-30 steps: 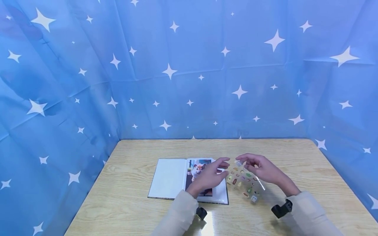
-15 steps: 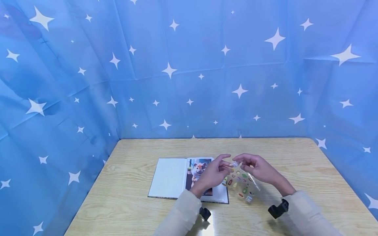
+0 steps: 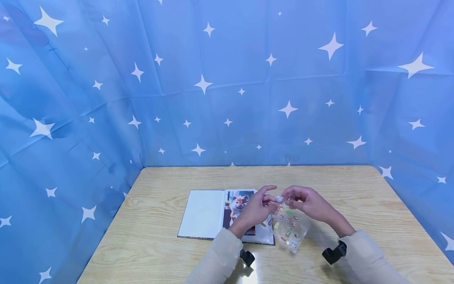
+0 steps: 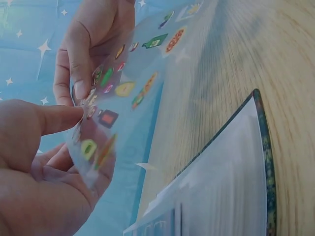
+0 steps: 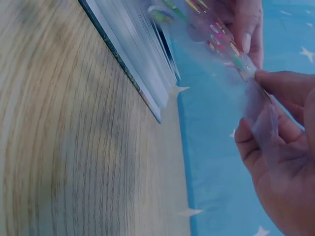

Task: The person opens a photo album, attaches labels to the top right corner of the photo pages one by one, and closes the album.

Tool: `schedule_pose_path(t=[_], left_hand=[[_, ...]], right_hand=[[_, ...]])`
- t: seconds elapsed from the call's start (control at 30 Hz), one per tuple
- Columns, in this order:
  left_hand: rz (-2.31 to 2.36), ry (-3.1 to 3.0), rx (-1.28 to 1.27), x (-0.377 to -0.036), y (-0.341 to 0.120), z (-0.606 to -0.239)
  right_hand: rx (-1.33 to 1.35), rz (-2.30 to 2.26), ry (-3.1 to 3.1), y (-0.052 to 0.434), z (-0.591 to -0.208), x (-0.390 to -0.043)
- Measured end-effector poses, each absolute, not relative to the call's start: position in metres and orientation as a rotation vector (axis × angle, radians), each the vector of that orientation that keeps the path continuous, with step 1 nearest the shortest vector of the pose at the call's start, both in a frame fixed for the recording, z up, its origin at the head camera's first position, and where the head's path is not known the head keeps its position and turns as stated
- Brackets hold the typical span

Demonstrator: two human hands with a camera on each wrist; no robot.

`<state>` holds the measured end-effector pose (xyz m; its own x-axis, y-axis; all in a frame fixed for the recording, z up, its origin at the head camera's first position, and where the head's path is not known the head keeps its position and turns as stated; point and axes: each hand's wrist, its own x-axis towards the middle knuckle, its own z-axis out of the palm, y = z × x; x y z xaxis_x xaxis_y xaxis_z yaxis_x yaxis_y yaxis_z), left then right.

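Blue star-printed cloth (image 3: 227,79) is hanging behind and to both sides of a pale wooden table (image 3: 159,252), where an open photo album (image 3: 203,213) is lying flat with a hamster picture (image 3: 238,203) showing on its right-hand page.

Above the album's right edge, both hands are meeting at the top corner of a clear sticker sheet (image 3: 288,227). A second ago the left hand (image 3: 256,209) was hovering flat over the album with its fingers spread; now it is raised and its thumb and forefinger are pinching the sheet's upper edge, with the forefinger pointing out over it. The left wrist view is showing that thumb (image 4: 54,118) pressing against the plastic. The right hand (image 3: 308,203) is also pinching the sheet at the same corner, fingers curled around it, much as it was half a second ago.

The sheet itself is changing most. Earlier it was slanting out to the right under the right hand; now it is hanging lower and more to the left, its bottom corner dangling just above the table beside the album's near right corner. Small coloured stickers (image 4: 123,88) are dotting the film. Wrist-worn cameras (image 3: 333,252) are staying close to the table edge.
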<state>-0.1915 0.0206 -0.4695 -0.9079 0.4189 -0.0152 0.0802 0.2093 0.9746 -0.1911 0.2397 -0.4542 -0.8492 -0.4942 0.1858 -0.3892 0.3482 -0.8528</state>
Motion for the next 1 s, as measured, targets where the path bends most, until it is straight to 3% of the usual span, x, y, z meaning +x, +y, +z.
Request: schedule_pose_path(t=[0.27,1.0], left_hand=[[1.790,2.163,0.428,-0.1919,0.0195,-0.4705],[1.946,1.974,0.308,-0.1928,0.0175,-0.4707]], right_hand=[[-0.707,-1.462,2.622,0.2386,-0.4594,-0.1928],[-0.748,-1.461,2.706,0.2366,-0.4596,-0.1904]])
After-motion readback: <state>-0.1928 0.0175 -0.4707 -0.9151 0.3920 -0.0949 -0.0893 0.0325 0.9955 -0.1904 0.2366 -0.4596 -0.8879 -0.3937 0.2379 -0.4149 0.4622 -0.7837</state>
